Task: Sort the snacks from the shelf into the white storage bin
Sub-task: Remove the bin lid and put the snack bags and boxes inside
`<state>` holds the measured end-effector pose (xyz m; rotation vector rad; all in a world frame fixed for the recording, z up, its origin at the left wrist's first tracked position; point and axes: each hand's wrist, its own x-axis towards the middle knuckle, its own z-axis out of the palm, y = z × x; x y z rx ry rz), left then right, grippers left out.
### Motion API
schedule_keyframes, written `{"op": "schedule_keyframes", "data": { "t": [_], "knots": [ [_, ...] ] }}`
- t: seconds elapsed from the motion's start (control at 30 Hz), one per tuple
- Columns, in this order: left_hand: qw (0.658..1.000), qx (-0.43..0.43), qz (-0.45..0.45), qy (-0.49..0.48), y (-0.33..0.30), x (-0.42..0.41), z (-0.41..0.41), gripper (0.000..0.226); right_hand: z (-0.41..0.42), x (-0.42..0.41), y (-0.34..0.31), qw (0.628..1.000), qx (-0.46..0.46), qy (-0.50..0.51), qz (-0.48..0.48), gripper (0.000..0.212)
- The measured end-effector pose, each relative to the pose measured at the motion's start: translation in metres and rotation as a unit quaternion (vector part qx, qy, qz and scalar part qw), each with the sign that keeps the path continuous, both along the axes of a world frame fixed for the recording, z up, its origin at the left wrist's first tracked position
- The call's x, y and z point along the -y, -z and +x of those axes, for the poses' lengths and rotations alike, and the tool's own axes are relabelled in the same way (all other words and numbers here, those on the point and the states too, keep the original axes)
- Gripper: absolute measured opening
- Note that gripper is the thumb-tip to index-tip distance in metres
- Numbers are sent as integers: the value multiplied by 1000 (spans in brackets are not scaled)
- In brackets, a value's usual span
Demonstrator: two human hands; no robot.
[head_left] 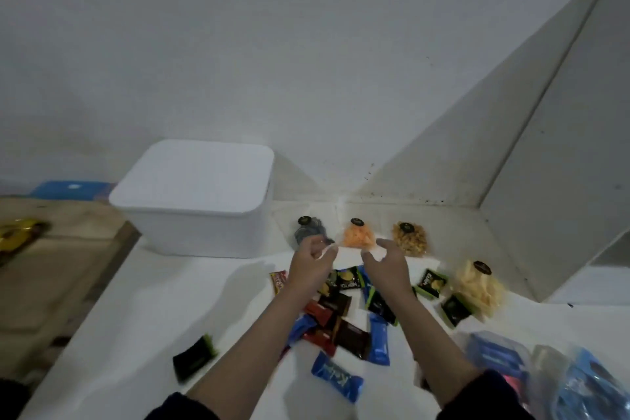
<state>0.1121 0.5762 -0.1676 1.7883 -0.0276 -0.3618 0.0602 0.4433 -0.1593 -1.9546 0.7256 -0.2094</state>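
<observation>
Head view, left hand (312, 261) and right hand (385, 261) hovering over scattered snack packets (344, 324) on white shelf (143, 317), both with fingers loosely curled, gripping nothing, lidded white storage bin (196, 196) sitting to their left, orange snack bag (358, 236) lying just beyond fingertips.

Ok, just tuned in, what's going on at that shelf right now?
A person reaches both hands over scattered snack packets toward the clear bag of orange snacks. The left hand and right hand hover with fingers loosely curled, holding nothing. The white storage bin sits to the left with its lid on, so nothing appears sorted yet.
</observation>
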Motion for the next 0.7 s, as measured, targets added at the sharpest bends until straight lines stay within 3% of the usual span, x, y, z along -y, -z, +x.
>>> {"op": "schedule_keyframes", "data": {
  "t": [0.2, 0.33, 0.43, 0.53, 0.7],
  "knots": [
    [991, 20, -1, -130, -16, -130, 32, 34, 49, -99, -27, 997, 11, -80, 17, 24],
    [980, 43, 19, -194, -25, -208, 63, 36, 93, -152, -37, 996, 8, -87, 31, 50],
    [968, 67, 67, -230, -31, -258, 94, 42, 129, -178, -44, 996, -2, -80, 27, 56],
    [950, 101, 143, -258, -38, -290, 129, 50, 161, -191, -44, 997, -21, -59, -37, 60],
    [927, 105, 274, -233, -45, -310, 188, 76, 206, -195, -43, 995, -82, -26, -53, 67]
  ]
}}
